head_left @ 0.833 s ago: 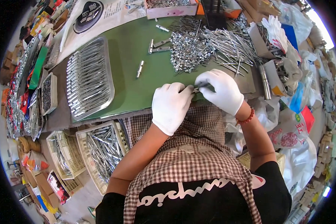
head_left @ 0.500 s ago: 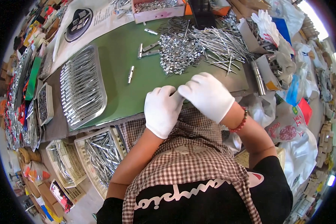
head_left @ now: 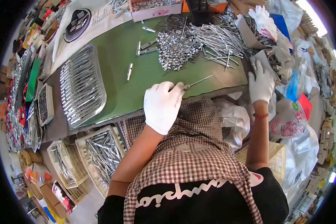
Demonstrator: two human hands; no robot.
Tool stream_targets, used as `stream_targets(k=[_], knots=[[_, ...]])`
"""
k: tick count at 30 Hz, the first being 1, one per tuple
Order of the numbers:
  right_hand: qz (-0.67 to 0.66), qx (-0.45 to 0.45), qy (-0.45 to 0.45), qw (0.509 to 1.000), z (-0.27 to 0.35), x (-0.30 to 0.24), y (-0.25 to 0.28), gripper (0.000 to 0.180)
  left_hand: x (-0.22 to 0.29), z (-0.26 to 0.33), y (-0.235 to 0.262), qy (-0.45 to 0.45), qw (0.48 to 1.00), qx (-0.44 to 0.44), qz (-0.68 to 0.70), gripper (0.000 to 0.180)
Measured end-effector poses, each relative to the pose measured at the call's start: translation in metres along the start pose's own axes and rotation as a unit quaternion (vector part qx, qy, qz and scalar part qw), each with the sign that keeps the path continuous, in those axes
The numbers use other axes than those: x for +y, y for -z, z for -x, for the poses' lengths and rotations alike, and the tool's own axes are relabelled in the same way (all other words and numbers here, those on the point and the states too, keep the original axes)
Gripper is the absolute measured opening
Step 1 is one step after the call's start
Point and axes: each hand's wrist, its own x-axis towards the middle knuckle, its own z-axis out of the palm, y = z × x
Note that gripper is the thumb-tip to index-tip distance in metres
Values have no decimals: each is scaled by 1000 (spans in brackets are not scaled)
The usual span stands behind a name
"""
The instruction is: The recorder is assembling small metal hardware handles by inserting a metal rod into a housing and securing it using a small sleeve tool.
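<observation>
My left hand (head_left: 163,105), in a white glove, is closed on a thin metal rod (head_left: 198,81) that sticks out to the right over the green mat (head_left: 115,59) near the table's front edge. My right hand (head_left: 261,84), also gloved, reaches to the right into a small cardboard box of metal parts (head_left: 267,61); its fingertips are hidden there. A heap of shiny metal clips (head_left: 175,46) and long pins (head_left: 220,39) lies at the far side of the mat.
A metal tray (head_left: 80,87) lined with finished pieces sits at the mat's left. Plastic baskets of rods (head_left: 100,153) stand below the table at my left. Boxes and plastic bags (head_left: 295,123) crowd the right side. A few loose assembled pieces (head_left: 129,71) lie on the mat.
Both hands were together at the mat's front edge. My right hand has swung away to the box on the right, while my left stays holding the rod.
</observation>
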Motion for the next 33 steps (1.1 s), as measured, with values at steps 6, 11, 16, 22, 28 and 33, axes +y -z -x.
stream_targets(k=[6, 11, 16, 22, 28, 33], knots=[[-350, 61, 124, 927, 29, -39, 44, 58, -2, 3, 0, 4, 1000, -4, 0, 19], [-263, -135, 245, 923, 73, -98, 66, 73, -3, 1, 5, 9, 1000, -22, -1, 19], [-437, -60, 125, 888, 81, -108, 66, 71, -3, 1, 1, 12, 1000, -1, 19, 18], [-464, -52, 93, 879, 73, -84, 51, 68, 0, -1, 0, 6, 999, 24, 29, 17], [-180, 2, -41, 983, 26, -5, 12, 48, 8, -14, 0, -15, 1000, 5, 21, 13], [-169, 162, 146, 961, -5, -20, 14, 30, 9, -23, -7, -31, 999, -20, 26, 7]])
